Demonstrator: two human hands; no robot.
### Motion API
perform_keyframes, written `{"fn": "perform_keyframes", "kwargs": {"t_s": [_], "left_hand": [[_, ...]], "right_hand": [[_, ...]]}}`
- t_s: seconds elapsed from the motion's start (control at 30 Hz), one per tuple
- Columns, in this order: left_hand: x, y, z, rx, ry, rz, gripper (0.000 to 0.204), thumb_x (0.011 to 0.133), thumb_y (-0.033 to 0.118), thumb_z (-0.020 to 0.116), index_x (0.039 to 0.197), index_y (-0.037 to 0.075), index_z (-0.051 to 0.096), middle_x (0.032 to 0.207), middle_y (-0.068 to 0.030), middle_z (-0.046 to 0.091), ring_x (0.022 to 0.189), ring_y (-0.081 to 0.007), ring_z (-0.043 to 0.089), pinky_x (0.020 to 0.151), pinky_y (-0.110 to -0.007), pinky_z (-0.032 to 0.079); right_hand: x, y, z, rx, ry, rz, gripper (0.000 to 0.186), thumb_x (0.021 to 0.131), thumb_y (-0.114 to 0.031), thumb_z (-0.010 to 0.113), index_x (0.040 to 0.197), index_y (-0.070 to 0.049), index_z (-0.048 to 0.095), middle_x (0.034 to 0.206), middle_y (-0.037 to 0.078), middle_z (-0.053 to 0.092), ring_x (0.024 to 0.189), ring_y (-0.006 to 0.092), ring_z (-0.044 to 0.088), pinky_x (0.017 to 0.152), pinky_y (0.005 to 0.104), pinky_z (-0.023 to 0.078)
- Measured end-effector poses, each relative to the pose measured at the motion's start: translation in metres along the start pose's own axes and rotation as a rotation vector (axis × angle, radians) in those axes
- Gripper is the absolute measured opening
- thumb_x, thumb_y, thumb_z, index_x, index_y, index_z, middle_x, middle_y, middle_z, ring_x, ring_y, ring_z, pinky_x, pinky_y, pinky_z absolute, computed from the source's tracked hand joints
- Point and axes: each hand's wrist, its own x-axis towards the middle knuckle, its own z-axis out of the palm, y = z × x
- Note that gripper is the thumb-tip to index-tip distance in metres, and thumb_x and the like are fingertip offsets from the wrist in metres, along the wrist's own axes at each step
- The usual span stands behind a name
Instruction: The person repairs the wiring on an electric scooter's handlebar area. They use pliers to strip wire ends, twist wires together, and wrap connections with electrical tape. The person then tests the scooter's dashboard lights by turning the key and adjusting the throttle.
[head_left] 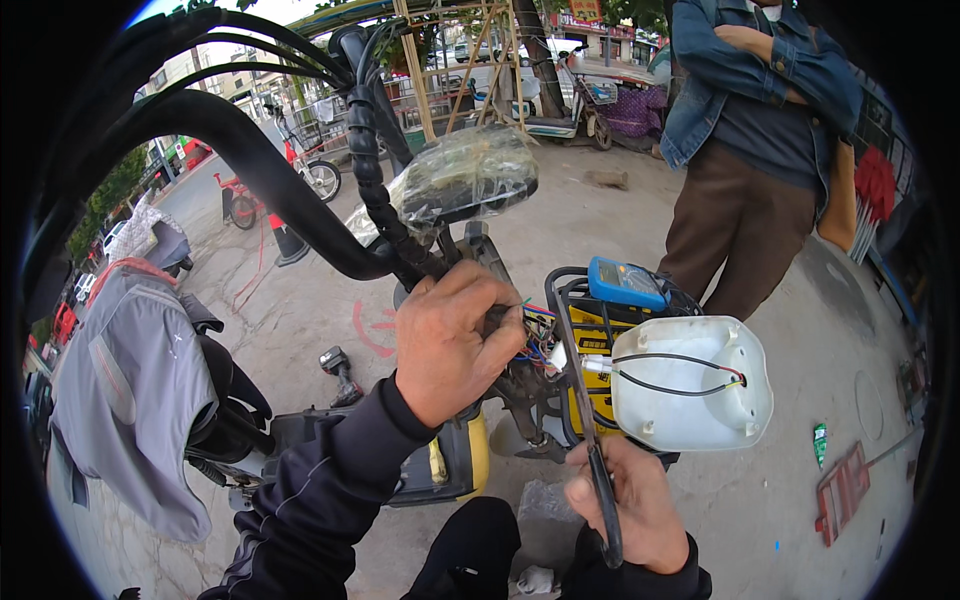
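Note:
My left hand (455, 345) is closed at the steering column, just below a black spiral-wrapped cable bundle (365, 170), with a thin green piece by its fingertips; what it grips is unclear. Coloured wires (540, 330) emerge beside it. My right hand (628, 505) is wrapped round the black handle of a long, narrow metal tool (600, 480), which reaches upward beside the yellow and black front rack (590, 400). A white plastic housing (690, 420) with two dark wires lies on the rack, below a blue multimeter (625, 280). A plastic-wrapped mirror (460, 180) is above.
A person (740, 200) with crossed arms stands at the right. A grey jacket (130, 380) hangs at the left. A power drill (340, 375) rests by the yellow and black footboard (470, 460). A traffic cone (285, 240), bicycles and a red metal object (840, 490) are on the pavement.

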Motion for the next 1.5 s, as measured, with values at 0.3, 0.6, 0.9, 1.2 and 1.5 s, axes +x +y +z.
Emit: {"fn": "perform_keyframes", "kwargs": {"t_s": [0.3, 0.6, 0.9, 1.2, 1.5], "left_hand": [[-0.001, 0.0, -0.001, -0.02, -0.021, -0.041, 0.007, 0.075, 0.007, 0.075, 0.08, 0.005, 0.07, 0.077, -0.0032, 0.063, 0.056, -0.019, 0.054, 0.061, -0.034, 0.041], [-0.001, -0.003, -0.002, 0.007, -0.044, -0.023, 0.011, 0.075, 0.009, 0.076, 0.083, 0.004, 0.069, 0.079, -0.0047, 0.063, 0.056, -0.0215, 0.054, 0.061, -0.035, 0.041], [-0.003, -0.002, -0.005, 0.05, -0.042, 0.007, 0.011, 0.076, 0.01, 0.076, 0.084, 0.007, 0.069, 0.082, -0.0022, 0.065, 0.06, -0.0238, 0.057, 0.065, -0.037, 0.043], [-0.005, -0.006, -0.002, 0.109, -0.028, 0.087, 0.013, 0.076, 0.007, 0.075, 0.089, 0.005, 0.072, 0.088, -0.0059, 0.066, 0.068, -0.0275, 0.059, 0.066, -0.038, 0.044], [-0.005, -0.003, -0.003, 0.14, -0.039, 0.145, 0.01, 0.079, 0.004, 0.074, 0.089, 0.006, 0.071, 0.09, -0.0053, 0.067, 0.075, -0.0288, 0.061, 0.069, -0.038, 0.045]], "right_hand": [[0.009, -0.014, 0.023, -0.481, 0.177, -0.05, 0.064, 0.082, -0.052, 0.087, 0.085, 0.005, 0.058, 0.065, 0.009, 0.057, 0.054, 0.0169, 0.052, 0.052, 0.0324, 0.044], [0.029, -0.011, 0.041, -0.505, 0.19, -0.204, 0.063, 0.082, -0.056, 0.086, 0.084, 0.001, 0.059, 0.061, 0.014, 0.062, 0.055, 0.0344, 0.067, 0.053, 0.0412, 0.052], [0.036, -0.01, 0.037, -0.463, 0.174, -0.172, 0.057, 0.086, -0.047, 0.083, 0.078, 0.003, 0.056, 0.062, 0.013, 0.057, 0.054, 0.0265, 0.056, 0.053, 0.0391, 0.045], [0.039, -0.003, 0.041, -0.471, 0.233, -0.184, 0.041, 0.084, -0.029, 0.082, 0.083, 0.005, 0.059, 0.066, 0.019, 0.063, 0.058, 0.0317, 0.063, 0.056, 0.0413, 0.047], [0.044, -0.005, 0.035, -0.382, 0.121, -0.127, 0.057, 0.081, -0.042, 0.086, 0.083, 0.005, 0.055, 0.068, 0.017, 0.06, 0.06, 0.026, 0.055, 0.059, 0.0411, 0.046]]}}
